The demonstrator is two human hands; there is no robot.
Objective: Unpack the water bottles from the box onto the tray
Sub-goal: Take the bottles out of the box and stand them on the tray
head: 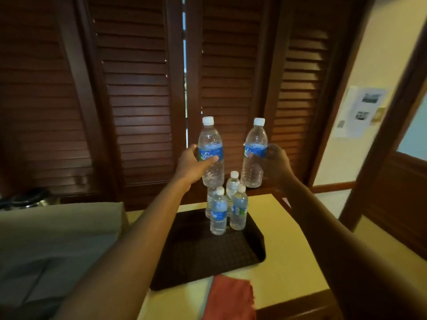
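Note:
My left hand [190,165] grips a large clear water bottle [211,144] with a blue label and white cap, held upright in the air above the tray's far end. My right hand [273,163] grips a second large bottle [254,153] of the same kind, also upright and slightly to the right. Below them, several small water bottles [218,213] stand clustered at the far end of a dark woven tray [208,252] on a pale yellow table [282,250]. The box is not in view.
A red cloth [231,296] lies on the table's near edge, just in front of the tray. Dark wooden louvred shutters [138,100] fill the wall behind. A grey cushion or bedding [53,239] lies at the left. A doorway frame [381,158] stands at the right.

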